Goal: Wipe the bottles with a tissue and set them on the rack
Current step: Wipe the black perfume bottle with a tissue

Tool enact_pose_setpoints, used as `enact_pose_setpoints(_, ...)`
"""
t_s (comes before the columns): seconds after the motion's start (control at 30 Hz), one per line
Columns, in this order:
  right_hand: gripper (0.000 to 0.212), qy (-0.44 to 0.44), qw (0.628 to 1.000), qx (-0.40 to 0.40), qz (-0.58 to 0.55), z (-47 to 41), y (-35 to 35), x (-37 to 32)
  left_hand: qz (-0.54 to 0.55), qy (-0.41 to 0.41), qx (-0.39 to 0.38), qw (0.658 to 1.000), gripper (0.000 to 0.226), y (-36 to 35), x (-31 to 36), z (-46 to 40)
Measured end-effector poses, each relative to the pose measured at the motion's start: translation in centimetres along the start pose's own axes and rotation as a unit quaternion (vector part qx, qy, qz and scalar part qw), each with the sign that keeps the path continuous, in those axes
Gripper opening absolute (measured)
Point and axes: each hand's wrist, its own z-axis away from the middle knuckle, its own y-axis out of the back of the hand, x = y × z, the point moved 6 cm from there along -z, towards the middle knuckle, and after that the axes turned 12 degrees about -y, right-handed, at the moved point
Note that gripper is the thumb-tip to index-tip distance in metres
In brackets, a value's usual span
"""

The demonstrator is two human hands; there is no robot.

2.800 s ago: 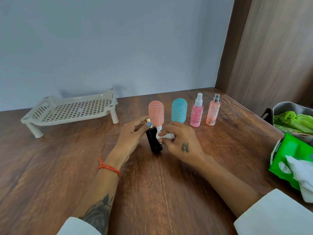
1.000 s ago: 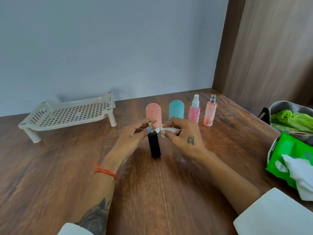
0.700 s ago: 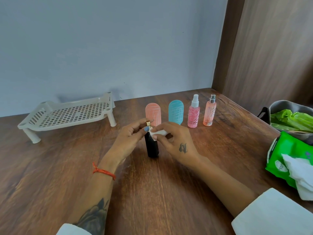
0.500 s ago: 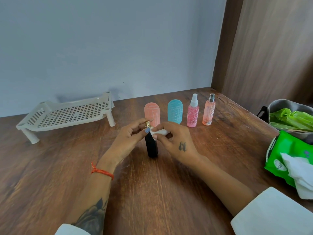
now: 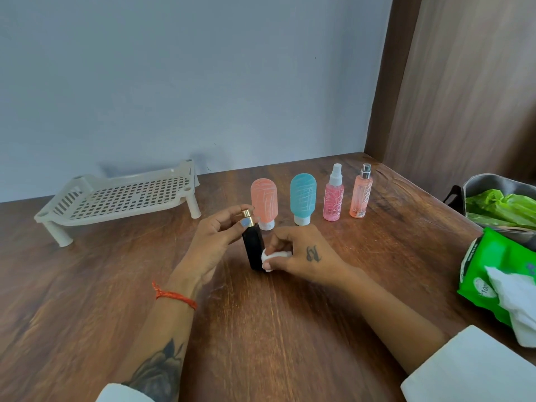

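Observation:
A black bottle [image 5: 253, 245] with a gold cap stands upright on the wooden table. My left hand [image 5: 216, 242] pinches it near the cap. My right hand [image 5: 301, 255] holds a folded white tissue [image 5: 274, 255] pressed against the bottle's lower right side. Behind them stand an orange squeeze bottle [image 5: 264, 200], a blue squeeze bottle [image 5: 303, 197], a pink spray bottle [image 5: 333, 198] and a peach spray bottle [image 5: 360, 195] in a row. The white perforated rack [image 5: 121, 198] sits at the back left with nothing on it.
A green tissue pack [image 5: 487, 274] with a white sheet sticking out lies at the right table edge. Beyond it stands a grey bin [image 5: 493, 184] lined with a green bag. A blue wall and a wooden panel close off the back and right.
My right hand has slid the tissue from the bottle's neck down to its lower side. My left hand keeps its hold near the cap.

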Motion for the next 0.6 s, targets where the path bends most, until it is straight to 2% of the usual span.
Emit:
enact_pose_setpoints(0.1, 0.012, -0.020, 0.999, -0.016, -0.024, 0.1, 0.0, 0.1, 0.023, -0.020, 0.022, 0.999, 0.023, 0.3, 0.4, -0.1)
enact_pose_setpoints(0.2, 0.009, -0.108, 0.978, -0.011, -0.176, 0.0, 0.6, 0.7, 0.069, -0.038, 0.048, 0.996, 0.022, 0.9, 0.8, -0.4)
enact_pose_setpoints(0.23, 0.007, -0.154, 0.958, -0.010, -0.241, 0.1, 0.6, 1.1, 0.088, -0.042, 0.056, 0.994, 0.022, 0.9, 0.9, -0.4)
enact_pose_setpoints(0.3, 0.006, -0.236, 0.894, -0.035, -0.379, 0.2, 0.0, 1.6, 0.123, -0.049, 0.069, 0.989, 0.021, 1.0, 1.0, -0.5)
enact_pose_setpoints(0.37, 0.011, -0.276, 0.818, -0.077, -0.499, 0.3, -1.0, 1.5, 0.147, -0.056, 0.077, 0.985, 0.022, 0.9, 1.1, -0.5)
enact_pose_setpoints(0.43, 0.014, -0.290, 0.758, -0.109, -0.574, 0.5, -1.7, 1.2, 0.157, -0.069, 0.079, 0.982, 0.022, 0.8, 1.2, -0.6)
enact_pose_setpoints(0.53, 0.015, -0.301, 0.702, -0.143, -0.630, 0.8, -2.3, 0.8, 0.160, -0.086, 0.073, 0.981, 0.022, 0.8, 1.4, -0.6)
enact_pose_setpoints(0.6, 0.016, -0.308, 0.685, -0.164, -0.640, 0.9, -2.6, 0.6, 0.159, -0.091, 0.070, 0.981, 0.022, 0.8, 1.4, -0.7)
